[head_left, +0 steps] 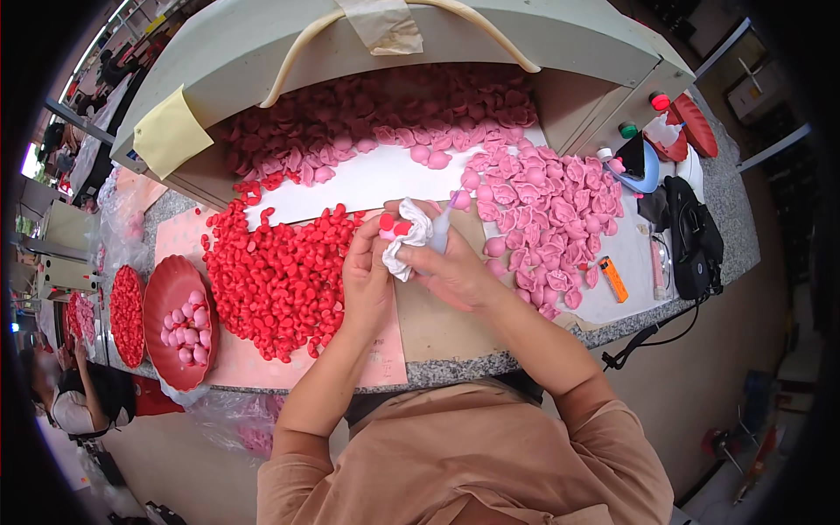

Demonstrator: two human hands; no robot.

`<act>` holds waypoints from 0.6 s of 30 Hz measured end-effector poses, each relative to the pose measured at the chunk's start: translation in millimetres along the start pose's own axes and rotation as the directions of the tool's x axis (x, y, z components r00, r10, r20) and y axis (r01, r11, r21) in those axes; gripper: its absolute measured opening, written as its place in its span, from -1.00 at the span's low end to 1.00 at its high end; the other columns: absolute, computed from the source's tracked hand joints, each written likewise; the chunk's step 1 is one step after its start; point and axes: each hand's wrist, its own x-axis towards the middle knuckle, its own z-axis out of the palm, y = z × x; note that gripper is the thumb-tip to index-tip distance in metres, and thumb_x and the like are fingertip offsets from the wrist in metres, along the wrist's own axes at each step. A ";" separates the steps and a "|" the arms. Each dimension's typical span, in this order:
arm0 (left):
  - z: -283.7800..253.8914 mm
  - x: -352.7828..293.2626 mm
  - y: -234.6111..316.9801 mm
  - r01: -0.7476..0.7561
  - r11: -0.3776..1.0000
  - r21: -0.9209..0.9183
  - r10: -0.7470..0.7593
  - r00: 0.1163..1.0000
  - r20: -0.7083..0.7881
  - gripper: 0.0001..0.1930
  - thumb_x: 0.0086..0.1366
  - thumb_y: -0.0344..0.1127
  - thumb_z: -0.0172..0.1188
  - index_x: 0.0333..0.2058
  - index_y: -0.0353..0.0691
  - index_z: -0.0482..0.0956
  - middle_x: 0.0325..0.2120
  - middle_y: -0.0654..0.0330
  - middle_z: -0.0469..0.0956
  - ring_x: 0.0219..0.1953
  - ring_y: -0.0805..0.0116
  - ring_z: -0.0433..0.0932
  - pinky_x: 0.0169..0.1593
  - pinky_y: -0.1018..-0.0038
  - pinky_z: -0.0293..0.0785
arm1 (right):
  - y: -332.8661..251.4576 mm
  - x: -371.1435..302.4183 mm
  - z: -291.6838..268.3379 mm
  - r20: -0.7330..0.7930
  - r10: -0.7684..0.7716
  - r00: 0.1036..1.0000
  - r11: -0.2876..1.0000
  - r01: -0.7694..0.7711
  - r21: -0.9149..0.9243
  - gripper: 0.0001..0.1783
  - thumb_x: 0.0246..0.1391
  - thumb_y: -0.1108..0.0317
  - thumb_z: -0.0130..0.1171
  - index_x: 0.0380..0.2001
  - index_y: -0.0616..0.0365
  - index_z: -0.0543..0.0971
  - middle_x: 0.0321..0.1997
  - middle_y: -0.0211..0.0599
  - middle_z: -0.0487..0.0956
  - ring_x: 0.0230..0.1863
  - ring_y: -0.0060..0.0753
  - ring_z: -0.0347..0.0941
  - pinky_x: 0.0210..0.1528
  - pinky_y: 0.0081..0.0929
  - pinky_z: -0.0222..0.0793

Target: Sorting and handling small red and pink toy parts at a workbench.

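No text, label or number can be read. Faint marks like handwriting are borne by the pink sheet [381, 367] on the counter [740, 229], near the sheet's lower right corner, but they are too small and pale to be made out.

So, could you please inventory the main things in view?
Machine: one, grey, bench rear
Bean-shaped pieces: many, red, bench left
Petal-edged pieces: many, pink, machine, bench right
Scalloped trays: several, red, bench ends
Balls: many, pink, nearer left tray
Lighter: one, orange, right
Bag: one, black, far right
Note: one, yellow, machine left
Cloth: one, white, centre
Squeeze bottle: one, translucent, centre
Left grip: one, bare, on red pieces
Right grip: one, bare, around bottle
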 end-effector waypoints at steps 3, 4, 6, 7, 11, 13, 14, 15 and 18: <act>5.0 0.9 2.8 0.012 1.000 -0.027 -0.012 1.000 -0.009 -0.68 0.36 -0.29 -0.04 0.04 -0.22 0.30 -0.10 0.21 0.46 -0.08 0.50 0.45 -0.05 0.59 0.38 | 2.2 1.3 -4.6 0.069 -0.004 0.998 1.000 0.003 0.009 -0.43 0.04 0.50 0.03 0.17 0.10 0.21 0.04 -0.43 0.37 0.07 -0.56 0.31 0.09 -0.46 0.28; 4.9 1.1 3.2 0.010 1.000 -0.028 -0.011 1.000 -0.010 -0.68 0.36 -0.29 -0.04 0.04 -0.22 0.30 -0.10 0.21 0.46 -0.08 0.50 0.45 -0.05 0.59 0.38 | 2.2 0.8 -6.1 0.063 0.029 0.998 0.999 -0.032 0.044 -0.43 0.04 0.50 0.03 0.17 0.11 0.21 0.04 -0.42 0.38 0.08 -0.56 0.31 0.09 -0.46 0.29; 5.1 1.1 3.6 0.002 1.000 -0.011 -0.002 1.000 0.020 -0.69 0.36 -0.30 -0.03 0.03 -0.23 0.30 -0.09 0.21 0.46 -0.07 0.49 0.44 -0.02 0.58 0.36 | 2.7 1.3 -7.9 0.060 0.062 0.996 0.995 -0.067 0.077 -0.42 0.04 0.49 0.03 0.17 0.12 0.21 0.03 -0.42 0.39 0.08 -0.55 0.31 0.09 -0.45 0.29; 5.5 1.3 3.6 0.000 1.000 -0.012 0.000 1.000 0.020 -0.69 0.36 -0.30 -0.03 0.03 -0.23 0.30 -0.09 0.21 0.46 -0.07 0.49 0.44 -0.02 0.58 0.36 | 2.8 1.8 -8.7 0.043 0.060 0.997 0.992 -0.065 0.110 -0.42 0.02 0.50 0.01 0.16 0.15 0.22 0.04 -0.38 0.39 0.06 -0.52 0.33 0.08 -0.46 0.30; 7.1 -0.3 2.5 -0.039 0.998 0.039 0.038 0.999 0.032 -0.68 0.34 -0.27 0.00 0.02 -0.23 0.30 -0.09 0.21 0.45 -0.05 0.47 0.43 0.02 0.55 0.33 | 2.4 0.1 -2.6 -0.045 0.006 0.999 0.999 -0.003 0.048 -0.41 -0.04 0.51 -0.04 0.15 0.24 0.22 0.04 -0.30 0.40 0.04 -0.47 0.36 0.05 -0.46 0.31; 8.2 -0.2 3.0 -0.047 0.997 0.063 0.044 0.998 0.055 -0.67 0.34 -0.25 0.01 0.02 -0.23 0.30 -0.09 0.21 0.45 -0.05 0.47 0.42 0.03 0.55 0.31 | 6.0 2.0 -9.2 -0.004 0.003 1.000 0.995 -0.002 0.096 -0.42 -0.02 0.52 -0.05 0.15 0.22 0.23 0.03 -0.31 0.42 0.02 -0.50 0.37 0.04 -0.49 0.32; 8.4 -1.0 3.1 -0.027 0.999 0.033 0.026 0.999 0.034 -0.66 0.33 -0.24 0.02 0.02 -0.23 0.30 -0.09 0.22 0.45 -0.05 0.47 0.42 0.03 0.54 0.31 | 7.0 2.4 -11.6 0.040 0.000 0.999 0.990 -0.006 0.142 -0.44 0.00 0.53 -0.06 0.15 0.20 0.24 0.03 -0.32 0.44 -0.01 -0.52 0.39 0.02 -0.52 0.32; 8.3 -1.4 3.2 -0.010 1.000 0.004 0.010 1.000 0.010 -0.66 0.33 -0.24 0.03 0.02 -0.22 0.30 -0.10 0.22 0.45 -0.05 0.47 0.42 0.03 0.54 0.30 | 6.4 2.5 -10.9 0.040 -0.001 0.999 0.990 -0.005 0.143 -0.44 0.00 0.53 -0.06 0.15 0.20 0.24 0.03 -0.32 0.44 -0.01 -0.52 0.39 0.02 -0.52 0.32; 8.0 -0.5 2.2 0.012 0.999 -0.039 -0.012 1.000 0.010 -0.65 0.32 -0.23 0.04 0.02 -0.22 0.30 -0.10 0.23 0.44 -0.04 0.48 0.40 0.05 0.53 0.28 | 3.7 3.2 -11.9 0.021 0.009 1.000 0.994 -0.011 0.112 -0.36 -0.12 0.52 -0.09 0.16 0.26 0.22 0.06 -0.27 0.40 0.04 -0.46 0.36 0.04 -0.47 0.31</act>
